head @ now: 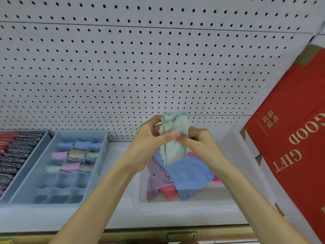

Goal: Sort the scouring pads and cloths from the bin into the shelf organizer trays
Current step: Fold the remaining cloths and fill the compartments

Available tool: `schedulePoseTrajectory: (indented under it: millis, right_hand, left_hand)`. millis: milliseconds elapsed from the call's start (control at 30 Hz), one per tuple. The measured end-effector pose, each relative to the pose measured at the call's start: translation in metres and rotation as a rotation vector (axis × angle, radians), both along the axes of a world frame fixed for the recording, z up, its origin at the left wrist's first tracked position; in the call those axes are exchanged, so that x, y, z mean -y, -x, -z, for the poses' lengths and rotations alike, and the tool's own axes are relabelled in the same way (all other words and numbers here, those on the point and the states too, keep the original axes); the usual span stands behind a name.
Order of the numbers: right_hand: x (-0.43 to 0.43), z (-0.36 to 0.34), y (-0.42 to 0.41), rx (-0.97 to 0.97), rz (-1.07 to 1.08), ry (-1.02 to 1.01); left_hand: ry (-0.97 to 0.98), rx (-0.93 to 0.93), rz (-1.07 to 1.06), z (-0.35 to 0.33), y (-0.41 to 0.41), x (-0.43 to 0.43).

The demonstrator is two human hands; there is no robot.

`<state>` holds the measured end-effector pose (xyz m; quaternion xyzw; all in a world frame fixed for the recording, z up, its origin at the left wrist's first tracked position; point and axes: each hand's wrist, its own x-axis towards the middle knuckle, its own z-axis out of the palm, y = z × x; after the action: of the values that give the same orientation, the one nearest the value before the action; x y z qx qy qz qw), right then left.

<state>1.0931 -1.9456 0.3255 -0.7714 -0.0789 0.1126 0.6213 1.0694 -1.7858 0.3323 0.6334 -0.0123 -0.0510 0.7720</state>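
- Two hands hold one pale green cloth (173,154) upright above the clear bin (175,206), the cloth folded into a narrow strip with a scalloped edge at the top.
- On that strip, the left hand (149,138) curls its fingers behind the upper left edge and lays its thumb across the front.
- At the cloth's right edge, the right hand (198,140) pinches with bent fingers, level with the left thumb.
- Beneath the hands, the bin holds loose cloths: a blue cloth (190,175) lies on top, a purple cloth (155,175) on its left and a pink cloth (168,191) partly under both.
- Left of the bin, on the same white shelf (105,217), stands a blue-grey divided tray (45,202); folded cloths (73,155) in blue, purple, tan and green sit in its far rows of cells.
- Further left, touching that tray, a second tray (29,164) is packed with dark and red scouring pads (12,155) standing on edge.
- Behind everything rises a white pegboard (158,67).
- A red box (290,129) printed "GOOD GIFT" leans at the right, beside the bin.
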Motion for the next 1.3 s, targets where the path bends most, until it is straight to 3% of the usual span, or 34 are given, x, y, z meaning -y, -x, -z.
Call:
schedulePoseTrajectory:
  millis: [133,233,400,600,700,867,1033,1300]
  right_hand:
    - [0.003,0.005,0.004,0.034,0.0,0.04]
    - [0.004,0.006,0.006,0.213,0.13,0.172]
    - [0.002,0.0,0.002,-0.013,0.049,-0.082]
    - [-0.006,0.0,0.004,0.129,-0.001,-0.068]
    - [-0.005,-0.003,0.007,0.025,-0.104,-0.096]
    - [0.0,-0.005,0.006,-0.119,-0.191,-0.212]
    - [0.002,-0.005,0.005,-0.166,-0.215,-0.425]
    - [-0.004,-0.004,0.002,-0.095,-0.136,-0.439]
  left_hand:
    - [0.076,0.009,-0.099,0.003,0.0,-0.001]
    - [0.063,-0.007,-0.1,0.003,0.003,-0.002]
    - [0.062,-0.025,-0.116,0.005,0.005,-0.006]
    - [-0.158,-0.025,-0.068,0.003,0.005,-0.02]
    - [-0.221,-0.008,0.031,-0.001,0.004,-0.028]
    - [-0.169,-0.005,0.062,-0.002,0.005,-0.032]
    - [0.046,-0.041,0.151,0.004,0.005,-0.041]
    - [0.035,0.01,0.207,0.001,0.003,-0.045]
